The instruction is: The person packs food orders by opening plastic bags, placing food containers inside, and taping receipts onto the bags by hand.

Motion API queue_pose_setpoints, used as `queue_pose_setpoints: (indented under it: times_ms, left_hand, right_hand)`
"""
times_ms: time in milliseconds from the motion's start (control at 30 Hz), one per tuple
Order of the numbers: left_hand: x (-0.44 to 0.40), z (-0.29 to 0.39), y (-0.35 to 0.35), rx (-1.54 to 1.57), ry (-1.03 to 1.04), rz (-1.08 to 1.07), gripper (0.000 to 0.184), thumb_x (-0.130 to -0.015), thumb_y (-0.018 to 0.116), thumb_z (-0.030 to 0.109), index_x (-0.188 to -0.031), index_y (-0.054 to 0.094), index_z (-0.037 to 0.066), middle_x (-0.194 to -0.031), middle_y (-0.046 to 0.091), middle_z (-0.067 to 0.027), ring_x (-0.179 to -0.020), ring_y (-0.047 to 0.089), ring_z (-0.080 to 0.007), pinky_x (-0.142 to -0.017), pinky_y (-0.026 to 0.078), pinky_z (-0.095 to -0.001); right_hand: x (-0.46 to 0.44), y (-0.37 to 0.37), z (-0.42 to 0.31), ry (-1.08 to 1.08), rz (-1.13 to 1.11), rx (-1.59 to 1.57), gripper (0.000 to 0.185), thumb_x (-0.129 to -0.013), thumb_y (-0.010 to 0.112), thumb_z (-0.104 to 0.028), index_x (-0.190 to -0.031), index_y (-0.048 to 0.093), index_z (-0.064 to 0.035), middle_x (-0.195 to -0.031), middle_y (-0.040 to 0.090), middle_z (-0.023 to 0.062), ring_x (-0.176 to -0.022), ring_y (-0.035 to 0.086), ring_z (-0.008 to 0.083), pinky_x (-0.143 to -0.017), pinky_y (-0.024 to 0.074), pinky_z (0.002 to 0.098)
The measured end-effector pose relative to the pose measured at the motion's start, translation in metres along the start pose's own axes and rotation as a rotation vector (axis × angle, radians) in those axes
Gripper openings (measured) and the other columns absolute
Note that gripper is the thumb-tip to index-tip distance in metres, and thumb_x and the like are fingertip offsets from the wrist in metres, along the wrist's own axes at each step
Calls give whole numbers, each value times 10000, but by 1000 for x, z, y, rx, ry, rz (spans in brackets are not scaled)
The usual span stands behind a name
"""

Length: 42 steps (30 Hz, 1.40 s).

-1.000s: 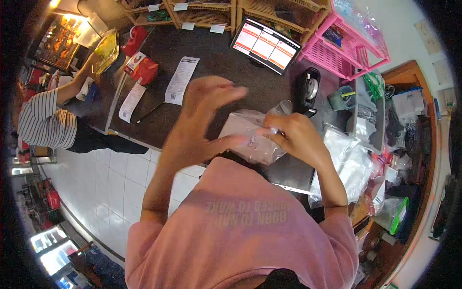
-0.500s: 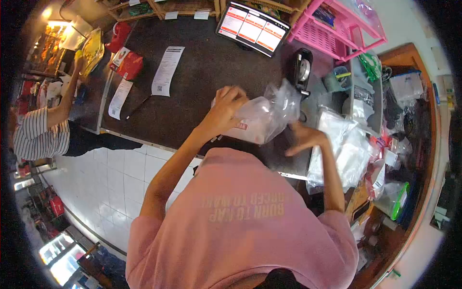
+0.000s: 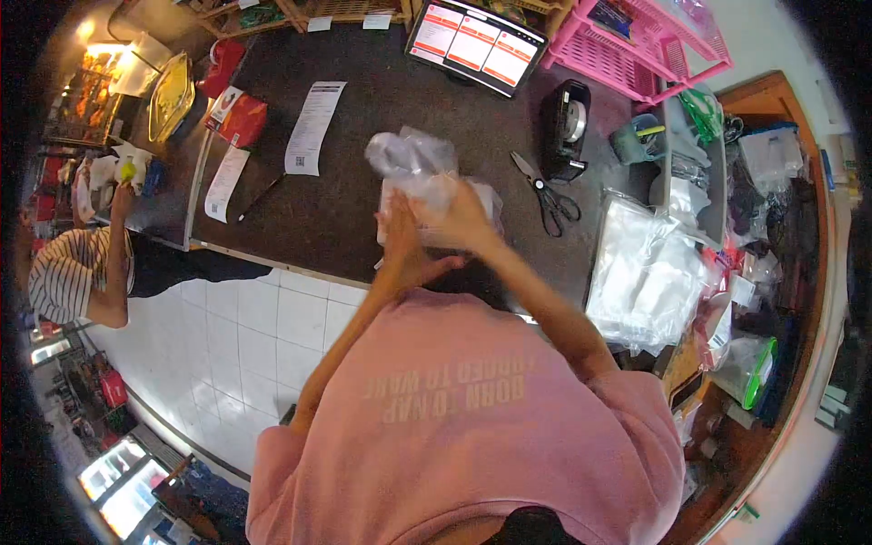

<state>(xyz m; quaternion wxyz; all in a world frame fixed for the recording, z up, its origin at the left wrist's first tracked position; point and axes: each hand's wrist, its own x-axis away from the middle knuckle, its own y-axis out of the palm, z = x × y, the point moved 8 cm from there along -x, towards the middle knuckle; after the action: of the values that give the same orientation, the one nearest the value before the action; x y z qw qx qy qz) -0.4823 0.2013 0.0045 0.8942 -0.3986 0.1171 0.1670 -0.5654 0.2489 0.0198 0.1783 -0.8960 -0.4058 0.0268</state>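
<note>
A box in a clear plastic bag (image 3: 409,154) lies on the dark table close to my body, with the bag's loose top bunched up on its far side. My left hand (image 3: 404,245) rests on the box's near left part, thumb spread away from the fingers. Across the top reaches my right hand (image 3: 461,216), blurred, at the base of the bunched plastic; its fingertips are hard to make out. Black-handled scissors (image 3: 549,202) lie to the right, beside a black tape dispenser (image 3: 567,129).
Two receipts (image 3: 315,127), a pen (image 3: 262,198) and a red packet (image 3: 238,116) lie left. A tablet (image 3: 477,44) and pink rack (image 3: 618,54) stand behind. Plastic bags (image 3: 640,277) are stacked right. A person in a striped shirt (image 3: 65,272) stands far left.
The bagged box has shifted left and turned, its loose top now on the far side. My right hand has come back onto it. The scissors are now uncovered.
</note>
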Motion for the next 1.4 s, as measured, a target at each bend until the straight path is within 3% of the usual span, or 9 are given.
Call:
queue_pose_setpoints:
  times_ms: [200,400,567,667,833,900,1000,1133,1400]
  left_hand:
    - [-9,8,30,58,58,84,597,-631,686,339,-1063,433,13,-1196,368,-175,-1172,310,-332,-1008,79,-544]
    - [-36,14,34,53,142,84,500,-632,686,312,-991,497,21,-1165,417,-160,-1158,346,-325,-1004,85,-559]
    - [-56,16,38,36,182,113,421,-632,687,289,-932,550,27,-1140,458,-148,-1146,375,-319,-1001,90,-571]
    - [-59,14,42,11,192,146,375,-632,687,276,-896,582,31,-1125,482,-140,-1139,393,-316,-999,93,-578]
    - [-54,29,69,-34,242,3,181,-672,643,107,-827,609,21,-995,571,-126,-1048,495,-282,-988,169,-570]
    - [-55,15,70,101,196,58,180,-676,635,76,-843,613,10,-986,583,-136,-1031,513,-281,-996,179,-553]
    - [-52,4,71,240,118,86,197,-686,613,18,-882,612,-6,-979,593,-150,-1013,529,-289,-1014,187,-520]
    - [-51,-2,83,188,-22,49,190,-693,611,5,-882,611,-6,-967,597,-148,-1009,532,-283,-1016,192,-515]
    - [-55,2,78,193,-62,71,189,-679,639,9,-865,608,17,-984,596,-140,-1009,532,-286,-1014,193,-508]
  right_hand:
    - [48,46,2,-185,430,330,626,-619,656,-202,-1165,421,-6,-1195,412,202,-1199,287,399,-988,213,497]
    - [55,-33,-49,98,-179,36,657,-637,685,-136,-1199,368,-15,-1224,329,176,-1176,323,366,-987,267,406]
    - [40,-28,-12,-508,-278,516,363,-675,632,-142,-1013,537,-53,-1027,525,141,-985,497,303,-823,406,342]
    - [27,-49,28,-362,-74,643,323,-647,623,-107,-960,554,-62,-933,566,115,-847,557,303,-724,454,327]
    - [18,-103,101,577,-399,-698,409,-747,645,-239,-1023,523,37,-969,583,95,-778,589,211,-677,501,361]
    - [0,-199,111,3,-383,-378,375,-760,620,-225,-1039,532,9,-966,579,103,-805,591,189,-697,505,315]
    - [24,-410,182,440,692,615,243,-746,578,-210,-883,609,-12,-733,622,108,-690,628,178,-576,506,320]
    - [17,-451,198,604,805,1203,203,-728,530,-222,-752,613,-38,-757,623,179,-733,632,276,-617,503,382]
    - [-1,-448,208,696,889,1117,200,-747,545,-245,-806,613,-66,-829,624,132,-749,614,310,-646,494,392]
